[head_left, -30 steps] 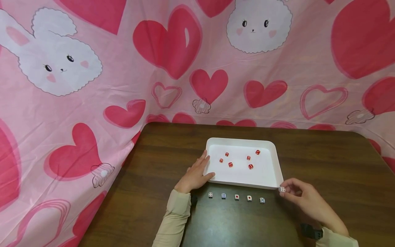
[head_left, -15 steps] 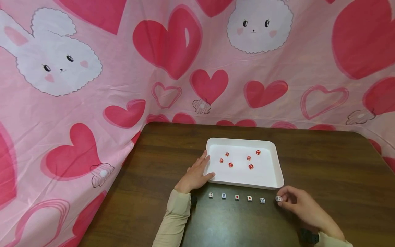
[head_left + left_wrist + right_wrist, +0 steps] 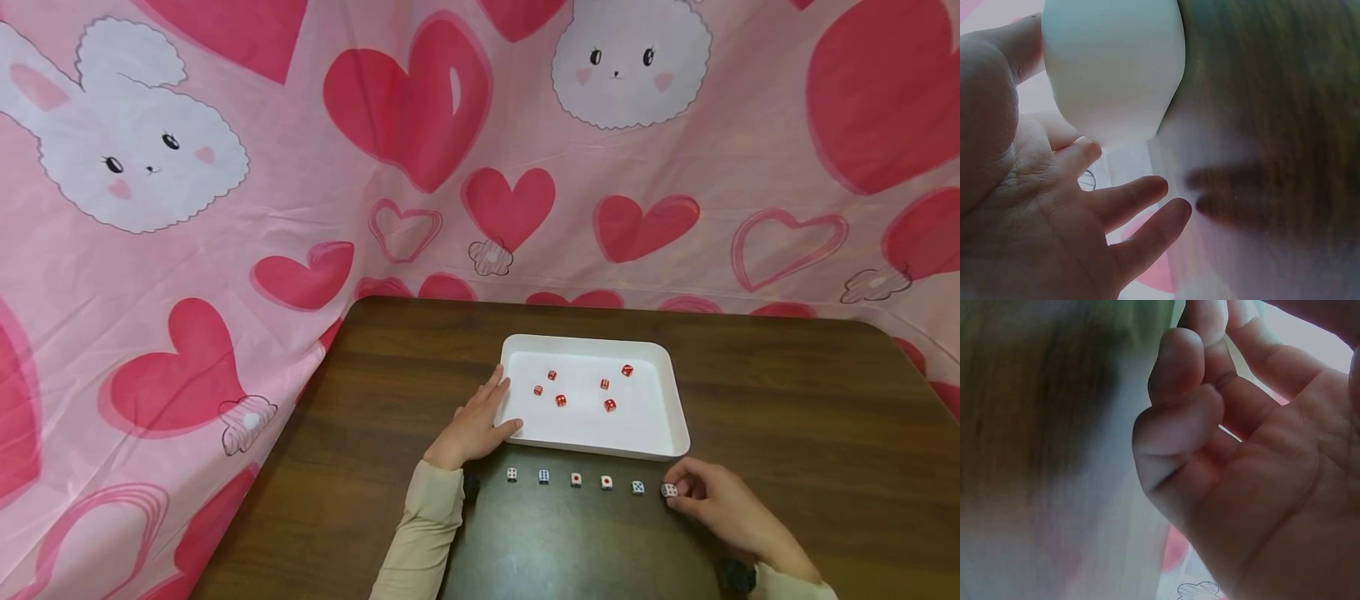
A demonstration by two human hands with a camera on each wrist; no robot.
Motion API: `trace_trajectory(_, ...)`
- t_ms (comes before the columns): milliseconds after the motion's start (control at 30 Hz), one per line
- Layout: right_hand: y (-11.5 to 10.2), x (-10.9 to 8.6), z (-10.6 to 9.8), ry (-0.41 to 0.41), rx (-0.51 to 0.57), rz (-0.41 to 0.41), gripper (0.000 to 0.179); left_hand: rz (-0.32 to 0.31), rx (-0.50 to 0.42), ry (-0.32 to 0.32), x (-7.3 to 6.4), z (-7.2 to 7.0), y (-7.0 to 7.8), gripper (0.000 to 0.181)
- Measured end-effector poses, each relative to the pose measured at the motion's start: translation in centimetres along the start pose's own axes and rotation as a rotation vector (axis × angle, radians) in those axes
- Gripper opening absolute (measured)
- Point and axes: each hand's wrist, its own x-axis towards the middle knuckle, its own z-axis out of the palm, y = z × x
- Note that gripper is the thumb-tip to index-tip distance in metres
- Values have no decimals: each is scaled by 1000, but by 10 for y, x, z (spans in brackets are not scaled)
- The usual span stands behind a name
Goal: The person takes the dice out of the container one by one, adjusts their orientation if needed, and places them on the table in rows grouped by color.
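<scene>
In the head view, my right hand [image 3: 716, 504] pinches a white die [image 3: 669, 491] between thumb and fingertips at the right end of a row. Several white dice, among them one with blue pips [image 3: 543, 477] and one with a red pip [image 3: 576, 480], stand in that row before a white tray [image 3: 585, 432]. Its curled fingers [image 3: 1179, 428] fill the right wrist view, where no die shows. My left hand [image 3: 472, 425] rests against the tray's left side, fingers extended, thumb at the front left corner. The left wrist view shows the tray's wall [image 3: 1113, 69] beside thumb and fingers.
Several red dice, one of them a die [image 3: 561, 401] near the left, lie scattered inside the tray. All stands on a dark brown wooden table [image 3: 795, 392]. Pink cloth with hearts and rabbits [image 3: 420, 225] hangs along the back and left.
My right hand has carried the white die from beside the tray's front right corner toward me and slightly left, into line with the row. My left hand and the tray stay put.
</scene>
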Motion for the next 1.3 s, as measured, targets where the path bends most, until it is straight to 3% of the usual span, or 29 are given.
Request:
trace_trajectory(467,-2,5,4,5,-74,99,15,7,8,6,1,1,-2,74)
trace_trajectory(1300,0,9,7,11,-120,114,17,-9,-6,5,-1,0,1,75)
